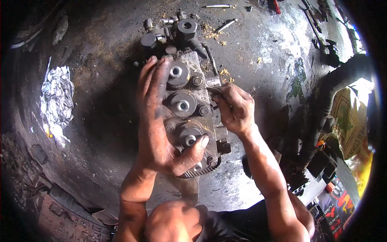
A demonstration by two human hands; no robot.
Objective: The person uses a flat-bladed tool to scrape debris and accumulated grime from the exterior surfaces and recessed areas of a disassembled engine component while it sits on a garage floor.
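Head-worn fisheye looks down from nearby onto the dark work surface [258, 52]

The metal assembly [182, 105] sits on the surface [109, 80]. The left hand [155, 117] lies along its left side, thumb over its near portion; the right hand [236, 107] is at its right side. A gear [201, 171] is at its near end. One bolt [226, 26] lies right of its far end; a second bolt [218, 6] lies farther behind. A rag [58, 101] lies to its left, well apart. A sack [347, 121] is far to its right.
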